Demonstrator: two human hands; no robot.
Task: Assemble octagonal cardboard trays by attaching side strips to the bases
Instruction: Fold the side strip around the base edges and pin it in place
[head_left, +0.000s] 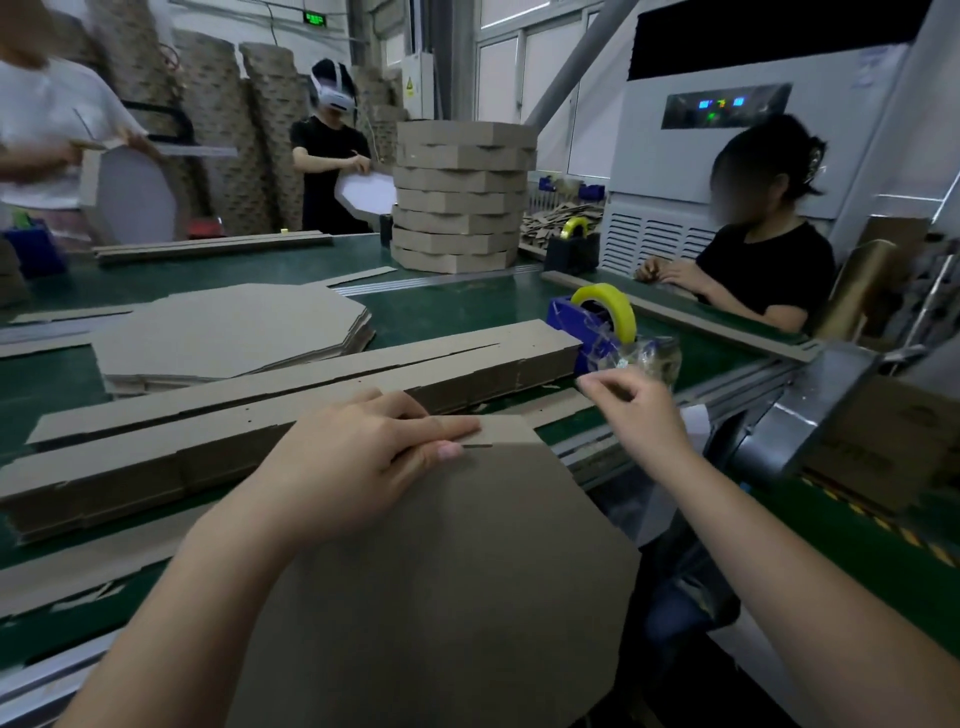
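Left hand (363, 457): fingers pressed together and flat on the side strip (506, 428), thumb below, pinching the strip to the far edge of the base (441, 571) next to a slot (478, 445). Right hand (636, 410): thumb and forefinger pinch a length of clear tape (649, 357), just beside the dispenser (597, 322). Base overhangs the near edge of the tabletop (457, 306). Looks like the joint gets taped next. Hold the left pinch until the tape lands, bridge the seam evenly, then rub outward. Don't let the tape fold on itself. Strip stack (311, 384) lies just beyond.
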